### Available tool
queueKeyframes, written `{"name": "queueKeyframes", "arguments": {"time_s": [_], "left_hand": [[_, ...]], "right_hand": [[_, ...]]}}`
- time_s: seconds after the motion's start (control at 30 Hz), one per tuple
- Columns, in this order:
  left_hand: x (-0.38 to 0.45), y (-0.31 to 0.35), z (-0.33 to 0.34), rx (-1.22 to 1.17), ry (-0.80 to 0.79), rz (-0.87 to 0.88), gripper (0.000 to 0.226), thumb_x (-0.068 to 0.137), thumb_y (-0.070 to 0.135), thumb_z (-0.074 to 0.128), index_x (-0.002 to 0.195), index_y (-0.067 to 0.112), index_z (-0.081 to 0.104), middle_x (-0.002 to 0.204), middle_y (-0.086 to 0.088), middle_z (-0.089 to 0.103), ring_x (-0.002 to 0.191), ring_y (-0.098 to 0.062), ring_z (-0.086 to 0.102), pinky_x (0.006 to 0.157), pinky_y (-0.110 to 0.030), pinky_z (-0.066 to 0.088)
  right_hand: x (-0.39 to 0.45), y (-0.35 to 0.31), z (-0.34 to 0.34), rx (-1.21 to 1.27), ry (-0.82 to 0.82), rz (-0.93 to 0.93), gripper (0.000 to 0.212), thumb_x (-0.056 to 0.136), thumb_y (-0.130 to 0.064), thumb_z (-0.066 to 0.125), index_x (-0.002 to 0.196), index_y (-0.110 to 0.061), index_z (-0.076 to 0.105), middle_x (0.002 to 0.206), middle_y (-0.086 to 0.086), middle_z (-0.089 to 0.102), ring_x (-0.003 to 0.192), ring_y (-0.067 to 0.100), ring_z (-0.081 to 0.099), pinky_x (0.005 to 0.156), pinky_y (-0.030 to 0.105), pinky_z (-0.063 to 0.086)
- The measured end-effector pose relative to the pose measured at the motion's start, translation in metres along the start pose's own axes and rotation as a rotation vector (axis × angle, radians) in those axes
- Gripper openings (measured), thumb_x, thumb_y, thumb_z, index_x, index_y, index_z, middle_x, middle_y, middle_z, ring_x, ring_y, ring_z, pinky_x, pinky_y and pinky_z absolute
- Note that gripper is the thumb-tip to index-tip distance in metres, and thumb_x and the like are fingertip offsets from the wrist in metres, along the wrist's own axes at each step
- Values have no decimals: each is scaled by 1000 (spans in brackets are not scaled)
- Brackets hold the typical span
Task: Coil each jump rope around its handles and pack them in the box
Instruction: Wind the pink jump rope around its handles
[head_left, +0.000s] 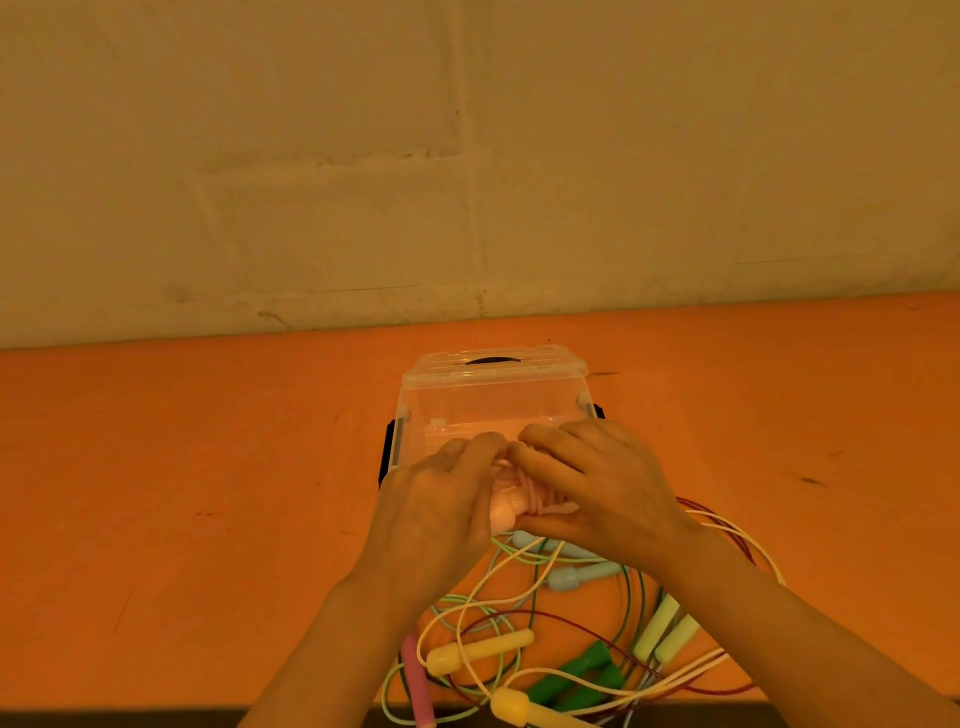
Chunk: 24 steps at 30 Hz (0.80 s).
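Left hand (441, 499) and right hand (597, 483) are both gripping a coiled pale-pink jump rope bundle (519, 501) at frame centre. They are holding it over the near edge of the clear plastic box (493, 400).

No text, label, brand, number or sign can be read anywhere in the head view: none on the clear box (493, 400), none on the jump rope handles, none on the orange table (182, 467) or the wall behind it.
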<state>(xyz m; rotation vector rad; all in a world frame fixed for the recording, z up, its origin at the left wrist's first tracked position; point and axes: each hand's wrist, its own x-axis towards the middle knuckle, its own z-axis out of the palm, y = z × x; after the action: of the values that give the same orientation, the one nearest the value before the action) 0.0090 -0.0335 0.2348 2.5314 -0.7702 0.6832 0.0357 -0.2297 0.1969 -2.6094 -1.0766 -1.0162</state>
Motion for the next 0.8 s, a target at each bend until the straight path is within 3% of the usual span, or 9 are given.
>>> {"name": "queueKeyframes", "arguments": {"time_s": [0.17,0.27,0.33,0.43,0.57,0.7,0.8], "left_hand": [[0,-1,0,38,93,-37,25,78,15,59,101,25,62,57,6,60,43,-11,50,37,-20,29],[2,-3,-1,24,145,-103,22,82,20,53,101,31,56,51,6,56,49,-15,51,41,-17,21],[2,-4,-1,-11,171,-137,20,84,25,48,101,33,51,54,8,60,57,-15,54,41,-19,27],[2,-5,-1,-87,186,-189,19,85,29,46,103,34,48,64,9,67,51,-13,54,40,-24,39],[0,-2,1,-144,178,-157,19,88,25,48,104,34,51,67,10,67,58,-10,56,45,-17,36],[-4,-3,7,-134,159,-100,19,90,19,48,106,26,54,79,5,69,71,-11,58,54,-19,41],[-3,-5,10,-189,130,-68,19,90,16,49,107,22,53,90,2,67,79,-7,58,65,-22,45]], "right_hand": [[-2,3,-4,-20,-27,-12,63,81,-60,57,132,-24,43,118,-1,63,85,22,62,68,35,47],[-1,3,-4,-56,6,-17,63,85,-58,58,137,-25,40,120,-2,62,88,23,60,68,37,43],[0,0,-5,-84,41,-19,61,87,-57,57,137,-25,41,120,-2,62,92,22,58,70,37,40],[0,-6,-5,-83,59,13,59,87,-56,57,135,-25,42,121,-3,62,95,22,58,75,37,38],[2,-12,-13,107,11,98,66,83,-63,58,135,-25,44,124,-3,61,101,20,60,82,39,42],[5,-18,-19,270,-26,206,45,96,-54,38,130,-26,47,124,-6,60,107,15,57,85,37,39],[9,-20,-12,258,-1,273,40,97,-52,38,124,-25,48,119,-6,63,105,15,58,82,31,38]]}}
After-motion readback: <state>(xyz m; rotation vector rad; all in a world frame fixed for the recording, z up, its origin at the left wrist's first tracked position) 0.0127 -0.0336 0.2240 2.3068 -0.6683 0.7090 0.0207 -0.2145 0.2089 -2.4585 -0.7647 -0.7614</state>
